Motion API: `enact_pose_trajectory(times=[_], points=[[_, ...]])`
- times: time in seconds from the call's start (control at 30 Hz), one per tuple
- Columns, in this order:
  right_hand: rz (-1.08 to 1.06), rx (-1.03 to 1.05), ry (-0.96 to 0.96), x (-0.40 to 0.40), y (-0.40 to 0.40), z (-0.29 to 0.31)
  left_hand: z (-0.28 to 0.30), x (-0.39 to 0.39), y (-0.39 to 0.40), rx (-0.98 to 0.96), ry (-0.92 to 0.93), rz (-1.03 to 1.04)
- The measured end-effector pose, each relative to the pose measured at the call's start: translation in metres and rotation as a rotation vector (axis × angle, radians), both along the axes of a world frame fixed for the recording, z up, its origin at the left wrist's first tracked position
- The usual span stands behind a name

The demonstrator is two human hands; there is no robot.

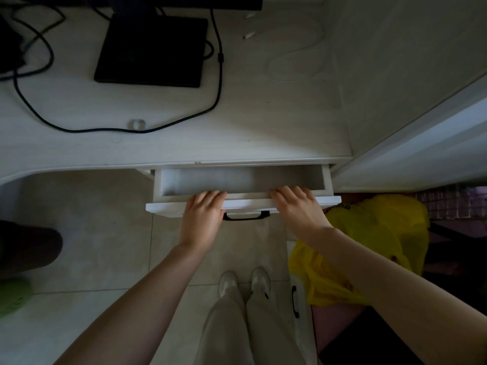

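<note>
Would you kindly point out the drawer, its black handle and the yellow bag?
drawer (164,208): head view, front panel's left end.
black handle (246,219): head view, middle of its bar.
yellow bag (374,233): head view, its upper folds.

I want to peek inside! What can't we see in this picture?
Head view:
Drawer back: hidden under the desk.
Black handle: left end behind the left hand.
Yellow bag: partly behind the right forearm, contents hidden.
Dark thing at left: cut off, too dim.
</note>
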State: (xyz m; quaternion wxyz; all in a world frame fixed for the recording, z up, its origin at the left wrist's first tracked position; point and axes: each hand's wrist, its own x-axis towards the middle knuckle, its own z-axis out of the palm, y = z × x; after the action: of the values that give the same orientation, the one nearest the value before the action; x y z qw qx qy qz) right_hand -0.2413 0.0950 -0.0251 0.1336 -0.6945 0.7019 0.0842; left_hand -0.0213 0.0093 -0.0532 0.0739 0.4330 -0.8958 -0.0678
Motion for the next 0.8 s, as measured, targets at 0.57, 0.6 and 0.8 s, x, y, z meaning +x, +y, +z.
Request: enact_pose_trajectory(times=[0.57, 0.6, 0.8], points=[[0.055, 0.044, -0.119, 0.037, 0.103, 0.005, 0.019, 0.048, 0.103, 0.182, -0.084, -0.02], [0.05, 0.048, -0.12, 0.039, 0.108, 0.006, 0.02, 0.051, 0.108, 0.193, -0.09, -0.021], [0.075, 0.183, -0.18, 0.046, 0.129, 0.015, 0.029, 0.057, 0.136, 0.252, -0.103, -0.015]])
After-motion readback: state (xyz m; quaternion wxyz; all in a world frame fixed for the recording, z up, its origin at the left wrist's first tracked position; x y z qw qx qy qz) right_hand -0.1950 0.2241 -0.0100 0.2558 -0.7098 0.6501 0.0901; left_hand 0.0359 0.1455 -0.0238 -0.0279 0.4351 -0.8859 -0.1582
